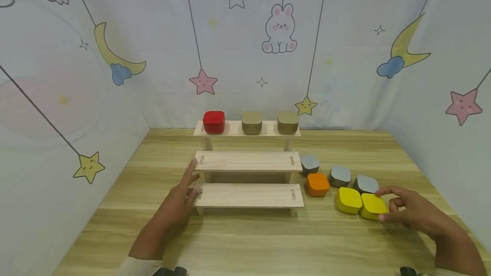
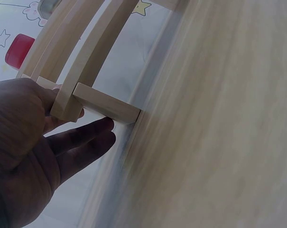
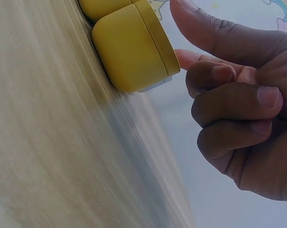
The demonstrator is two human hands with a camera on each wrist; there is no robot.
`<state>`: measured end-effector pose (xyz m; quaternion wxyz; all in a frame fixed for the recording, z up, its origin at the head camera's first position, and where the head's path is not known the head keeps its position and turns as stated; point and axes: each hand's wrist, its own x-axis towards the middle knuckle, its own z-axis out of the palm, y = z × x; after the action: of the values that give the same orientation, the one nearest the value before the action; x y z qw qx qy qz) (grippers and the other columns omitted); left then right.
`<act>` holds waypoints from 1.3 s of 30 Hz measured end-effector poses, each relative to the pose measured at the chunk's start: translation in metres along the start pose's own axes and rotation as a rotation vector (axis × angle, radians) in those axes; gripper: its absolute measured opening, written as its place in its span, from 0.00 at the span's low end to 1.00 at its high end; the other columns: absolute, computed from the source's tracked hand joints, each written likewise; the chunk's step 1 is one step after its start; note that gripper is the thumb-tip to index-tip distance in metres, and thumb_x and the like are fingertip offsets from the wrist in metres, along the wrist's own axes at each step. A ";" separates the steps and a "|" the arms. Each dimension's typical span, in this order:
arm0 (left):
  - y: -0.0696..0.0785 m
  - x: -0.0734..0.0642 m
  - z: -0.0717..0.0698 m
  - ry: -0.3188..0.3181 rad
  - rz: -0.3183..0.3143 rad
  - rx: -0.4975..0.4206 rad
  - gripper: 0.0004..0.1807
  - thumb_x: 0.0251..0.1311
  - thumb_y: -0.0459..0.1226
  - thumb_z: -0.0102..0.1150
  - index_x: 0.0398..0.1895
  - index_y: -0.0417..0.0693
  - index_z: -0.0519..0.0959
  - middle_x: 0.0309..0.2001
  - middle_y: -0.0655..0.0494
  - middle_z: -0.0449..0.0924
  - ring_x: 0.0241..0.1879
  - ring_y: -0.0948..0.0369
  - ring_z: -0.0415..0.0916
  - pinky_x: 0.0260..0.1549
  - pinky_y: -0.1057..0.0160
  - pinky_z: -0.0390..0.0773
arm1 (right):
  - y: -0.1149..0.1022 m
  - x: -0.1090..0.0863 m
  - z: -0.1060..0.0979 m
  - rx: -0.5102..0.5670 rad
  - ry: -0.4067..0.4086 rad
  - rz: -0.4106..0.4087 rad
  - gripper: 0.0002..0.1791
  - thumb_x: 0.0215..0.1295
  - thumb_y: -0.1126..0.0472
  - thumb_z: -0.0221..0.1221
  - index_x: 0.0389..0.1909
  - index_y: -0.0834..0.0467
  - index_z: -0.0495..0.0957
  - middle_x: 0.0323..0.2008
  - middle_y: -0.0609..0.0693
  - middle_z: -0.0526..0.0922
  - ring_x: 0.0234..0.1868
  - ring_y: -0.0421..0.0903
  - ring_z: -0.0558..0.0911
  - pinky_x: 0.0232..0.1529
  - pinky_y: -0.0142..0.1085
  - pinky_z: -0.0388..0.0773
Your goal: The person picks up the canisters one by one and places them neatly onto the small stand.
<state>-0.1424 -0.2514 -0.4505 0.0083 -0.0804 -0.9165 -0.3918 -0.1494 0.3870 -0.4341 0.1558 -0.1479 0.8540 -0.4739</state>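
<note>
A pale wooden three-step rack stands mid-table. My left hand holds the left end of its lowest step, the index finger reaching to the middle step's end. In the left wrist view, two straight fingers lie by the step's leg. My right hand has thumb and index at opposite corners of a yellow rounded block, its other fingers curled. This block, with a seam near its top in the right wrist view, stands on the table touching a second yellow block.
On the top step sit a red block and two dull gold blocks, one in the middle. An orange block and three grey blocks, one behind the yellow ones, stand right of the rack. A patterned cloth encloses the table.
</note>
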 end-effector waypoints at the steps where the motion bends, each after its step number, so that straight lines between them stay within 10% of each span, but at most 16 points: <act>1: 0.000 0.000 0.000 0.001 0.001 -0.002 0.49 0.85 0.34 0.50 0.91 0.72 0.31 0.83 0.34 0.65 0.69 0.35 0.81 0.69 0.34 0.80 | -0.001 0.000 0.000 0.000 -0.002 0.000 0.24 0.73 0.66 0.69 0.65 0.55 0.74 0.25 0.38 0.66 0.18 0.37 0.54 0.13 0.39 0.55; 12: 0.001 -0.001 -0.001 -0.001 -0.008 0.005 0.49 0.86 0.35 0.50 0.91 0.73 0.31 0.83 0.35 0.64 0.69 0.37 0.82 0.69 0.34 0.79 | 0.000 -0.001 -0.001 -0.011 -0.001 -0.023 0.25 0.72 0.68 0.69 0.61 0.40 0.76 0.26 0.38 0.68 0.17 0.38 0.54 0.13 0.38 0.56; 39: 0.003 0.000 0.000 -0.015 -0.036 0.013 0.49 0.86 0.36 0.49 0.90 0.76 0.29 0.84 0.37 0.64 0.71 0.37 0.81 0.72 0.33 0.77 | 0.013 0.002 0.000 0.036 -0.019 -0.007 0.27 0.71 0.70 0.69 0.64 0.51 0.70 0.26 0.38 0.70 0.19 0.33 0.58 0.14 0.35 0.55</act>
<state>-0.1421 -0.2494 -0.4483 -0.0054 -0.0668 -0.9204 -0.3852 -0.1526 0.3925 -0.4451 0.1650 -0.1529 0.8433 -0.4881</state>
